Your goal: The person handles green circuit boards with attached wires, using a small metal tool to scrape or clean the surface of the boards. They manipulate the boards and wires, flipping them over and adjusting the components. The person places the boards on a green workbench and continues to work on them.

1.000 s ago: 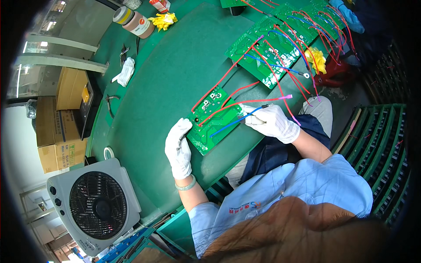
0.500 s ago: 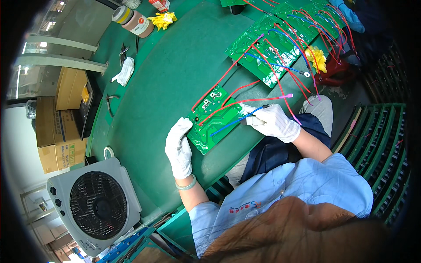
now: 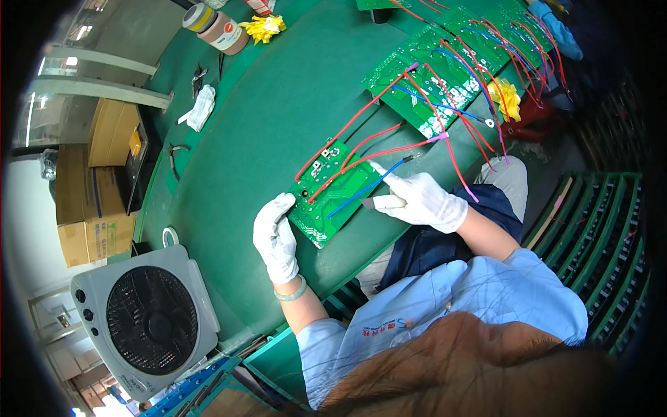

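Observation:
A green circuit board (image 3: 347, 182) with red and blue wires lies on the green table in front of me. White gloves cover both my hands. My left hand (image 3: 276, 240) is closed on the board's left edge. At its right side, my right hand (image 3: 425, 200) stretches its index finger to the board's edge. The thumb and other fingers of that hand pinch a small dark grey flat piece (image 3: 369, 203), whose kind I cannot make out. The blue wire (image 3: 372, 185) ends just above this hand.
Several wired green boards (image 3: 445, 87) lie at the far right, beside a yellow crumpled cloth (image 3: 506, 99). A pink bottle (image 3: 221, 35) and another yellow cloth (image 3: 264, 29) stand at the back left. Nearer left are a white glove (image 3: 200, 108), cardboard boxes (image 3: 94, 208) and a grey fan (image 3: 149, 323).
The board has shifted slightly left with both my hands. My right index finger has stretched out, and the grey piece in that hand shows more. The view has moved a little.

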Tool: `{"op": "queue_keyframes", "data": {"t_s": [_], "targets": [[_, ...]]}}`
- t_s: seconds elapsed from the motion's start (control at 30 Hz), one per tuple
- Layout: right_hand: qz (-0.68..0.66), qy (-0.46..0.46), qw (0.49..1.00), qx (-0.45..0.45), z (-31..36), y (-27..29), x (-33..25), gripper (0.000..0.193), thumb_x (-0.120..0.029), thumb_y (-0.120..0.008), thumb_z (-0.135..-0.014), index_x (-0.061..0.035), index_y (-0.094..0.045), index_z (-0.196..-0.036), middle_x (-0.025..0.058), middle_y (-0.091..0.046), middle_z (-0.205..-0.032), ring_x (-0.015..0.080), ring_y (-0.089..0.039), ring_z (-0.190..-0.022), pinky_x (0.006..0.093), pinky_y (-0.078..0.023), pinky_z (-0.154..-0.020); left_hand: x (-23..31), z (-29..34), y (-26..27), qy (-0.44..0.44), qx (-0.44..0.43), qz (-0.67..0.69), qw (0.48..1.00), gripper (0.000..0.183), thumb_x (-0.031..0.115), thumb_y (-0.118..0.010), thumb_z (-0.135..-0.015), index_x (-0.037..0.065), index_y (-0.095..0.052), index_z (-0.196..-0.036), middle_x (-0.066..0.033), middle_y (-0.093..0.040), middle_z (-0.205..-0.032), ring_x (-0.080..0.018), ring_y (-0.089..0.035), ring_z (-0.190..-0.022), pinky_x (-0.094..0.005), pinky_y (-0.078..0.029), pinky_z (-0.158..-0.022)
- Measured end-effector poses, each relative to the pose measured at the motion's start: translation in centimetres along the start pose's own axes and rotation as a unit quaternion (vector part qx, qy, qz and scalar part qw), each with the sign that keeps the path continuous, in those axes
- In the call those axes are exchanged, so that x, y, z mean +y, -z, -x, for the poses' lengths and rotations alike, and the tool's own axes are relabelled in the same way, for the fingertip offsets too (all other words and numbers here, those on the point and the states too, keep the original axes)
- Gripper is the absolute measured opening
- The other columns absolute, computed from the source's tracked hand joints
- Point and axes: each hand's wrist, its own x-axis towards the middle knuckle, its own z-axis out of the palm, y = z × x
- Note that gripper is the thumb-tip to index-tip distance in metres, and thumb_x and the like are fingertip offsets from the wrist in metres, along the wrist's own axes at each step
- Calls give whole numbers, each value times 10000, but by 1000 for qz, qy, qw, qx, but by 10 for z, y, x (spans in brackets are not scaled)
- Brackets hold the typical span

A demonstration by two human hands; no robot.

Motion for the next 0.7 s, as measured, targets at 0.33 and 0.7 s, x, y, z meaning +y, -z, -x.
{"op": "queue_keyframes", "data": {"t_s": [0.33,0.7], "targets": [[-7,60,998,-32,-16,-28,-9,678,-260,-689,-835,-93,-457,-1449,89,-575,-621,280,-565,-484,380,-438,-459,-23,4,11,99,170,94,976,220,-115,-461,-931,-55,-624,-1068,-170,-687,-1083,-212,-675,-987,-328,-521,-931],[16,78,997,11,-19,-13,-17,510,-260,-652,-878,-122,-569,-1361,52,-633,-706,242,-585,-484,346,-463,-435,-11,-1,2,133,144,68,978,213,-3,-637,-907,-24,-646,-1119,-122,-685,-1103,-169,-640,-982,-296,-506,-900]]}}
